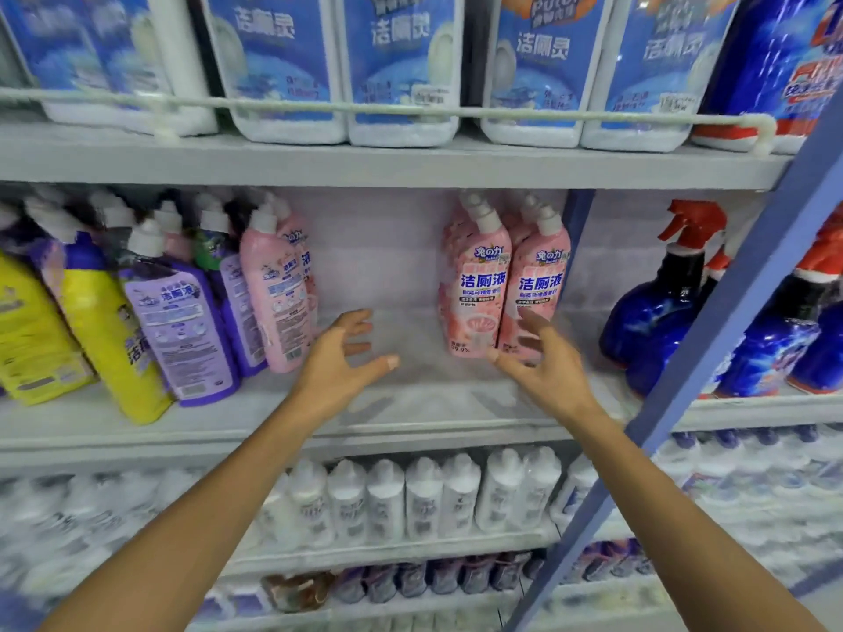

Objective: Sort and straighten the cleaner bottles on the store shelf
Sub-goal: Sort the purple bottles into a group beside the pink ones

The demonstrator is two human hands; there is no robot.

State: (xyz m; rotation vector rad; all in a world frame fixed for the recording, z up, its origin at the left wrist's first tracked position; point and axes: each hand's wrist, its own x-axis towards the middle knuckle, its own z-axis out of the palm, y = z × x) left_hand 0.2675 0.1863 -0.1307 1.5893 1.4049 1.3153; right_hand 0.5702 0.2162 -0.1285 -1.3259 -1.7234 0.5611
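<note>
On the middle shelf [410, 403], two pink cleaner bottles [476, 275] with others behind stand upright right of a bare gap. Left of the gap a pink bottle [276, 289] leans, back label forward, beside leaning purple bottles [178, 321] and yellow bottles [105, 330]. My left hand [340, 358] hovers over the gap with fingers spread, close to the leaning pink bottle and holding nothing. My right hand [543, 358] is spread in front of the lower part of the right pink bottle [538, 271]; contact is unclear.
Blue spray bottles [652, 307] with red triggers stand at the right behind a blue slanted upright [711, 358]. Large blue-and-white jugs [401, 66] fill the top shelf behind a white rail. White bottles [424, 494] line the shelf below.
</note>
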